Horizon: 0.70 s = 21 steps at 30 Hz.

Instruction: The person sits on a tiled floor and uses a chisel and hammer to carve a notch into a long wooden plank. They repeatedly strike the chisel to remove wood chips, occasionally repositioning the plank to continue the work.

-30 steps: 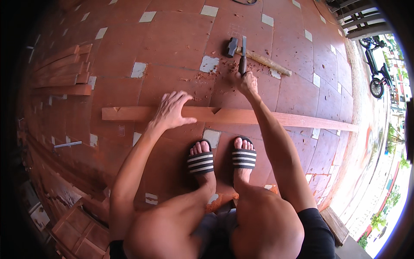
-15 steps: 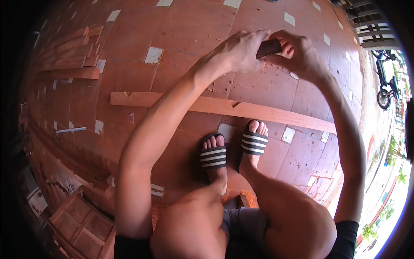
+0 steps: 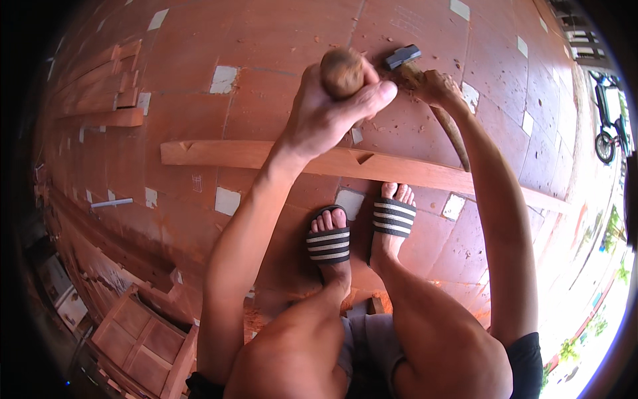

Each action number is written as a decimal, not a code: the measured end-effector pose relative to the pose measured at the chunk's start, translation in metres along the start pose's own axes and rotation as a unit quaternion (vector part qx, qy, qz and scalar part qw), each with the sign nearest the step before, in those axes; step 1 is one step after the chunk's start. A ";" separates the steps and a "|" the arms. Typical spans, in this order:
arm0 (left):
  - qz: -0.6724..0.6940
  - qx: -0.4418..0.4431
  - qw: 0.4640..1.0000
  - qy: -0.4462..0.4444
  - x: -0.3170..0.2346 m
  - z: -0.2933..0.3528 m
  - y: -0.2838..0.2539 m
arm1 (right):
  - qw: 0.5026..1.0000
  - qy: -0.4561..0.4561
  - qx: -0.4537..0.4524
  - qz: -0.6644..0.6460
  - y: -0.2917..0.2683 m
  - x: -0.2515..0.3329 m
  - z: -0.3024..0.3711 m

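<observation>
Upright in my left hand [image 3: 322, 110] is a round-ended wooden handle [image 3: 341, 72], fingers wrapped around it. A small grey tip [image 3: 357, 135] shows below the hand; the tool looks like a chisel, though most of it is hidden. My right hand [image 3: 440, 90] is closed on a hammer just below its grey metal head [image 3: 403, 57]. The hammer's tapered wooden handle runs down toward the beam, partly behind my forearm. Beneath both hands a long reddish wooden beam [image 3: 299, 157] lies across the floor, with two V-shaped notches in its top. Neither hand touches the beam.
My feet in striped sandals [image 3: 329, 245] stand close to the beam's near side. Cut timber pieces [image 3: 100, 118] lie at the left, with a panelled wooden frame [image 3: 139, 342] at lower left. Wood shavings dot the tiled floor [image 3: 292, 106]. A parked two-wheeler [image 3: 605, 126] stands far right.
My hands have parted from around a dark brown piece. The left has moved left and nearer with the wooden handle; a hammer now shows in the right.
</observation>
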<state>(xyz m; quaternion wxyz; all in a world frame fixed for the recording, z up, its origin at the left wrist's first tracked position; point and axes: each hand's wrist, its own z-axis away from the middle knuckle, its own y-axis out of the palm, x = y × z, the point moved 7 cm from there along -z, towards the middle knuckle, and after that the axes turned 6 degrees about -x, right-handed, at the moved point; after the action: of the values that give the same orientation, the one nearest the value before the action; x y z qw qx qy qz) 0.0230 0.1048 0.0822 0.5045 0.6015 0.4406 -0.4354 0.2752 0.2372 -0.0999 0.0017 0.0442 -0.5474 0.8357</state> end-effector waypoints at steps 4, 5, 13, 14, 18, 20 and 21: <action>0.005 0.010 1.000 -0.005 0.012 0.019 0.020 | 0.995 0.010 -0.032 -0.090 -0.020 -0.022 0.028; 0.009 0.001 1.000 0.006 0.016 0.025 0.019 | 0.995 -0.004 -0.057 -0.085 -0.036 -0.017 0.043; 0.029 0.007 1.000 0.003 0.041 0.045 0.027 | 0.942 0.002 -0.090 -0.324 -0.112 -0.017 0.168; 0.020 0.007 1.000 0.008 0.039 0.047 0.027 | 0.946 -0.006 -0.098 -0.309 -0.120 -0.013 0.178; 0.001 -0.007 1.000 0.004 0.045 0.052 0.031 | 0.942 -0.024 -0.128 -0.310 -0.135 -0.005 0.210; -0.003 -0.017 1.000 -0.001 0.046 0.054 0.031 | 0.942 -0.042 -0.151 -0.297 -0.143 -0.001 0.223; -0.003 -0.019 1.000 0.000 0.048 0.055 0.031 | 0.942 -0.051 -0.166 -0.286 -0.148 0.001 0.229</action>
<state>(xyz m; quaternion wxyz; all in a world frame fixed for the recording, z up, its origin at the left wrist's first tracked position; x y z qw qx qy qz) 0.0601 0.0511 0.0369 0.5146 0.5909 0.4504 -0.4281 0.2987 0.0869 0.1258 0.2200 0.2405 -0.6419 0.6940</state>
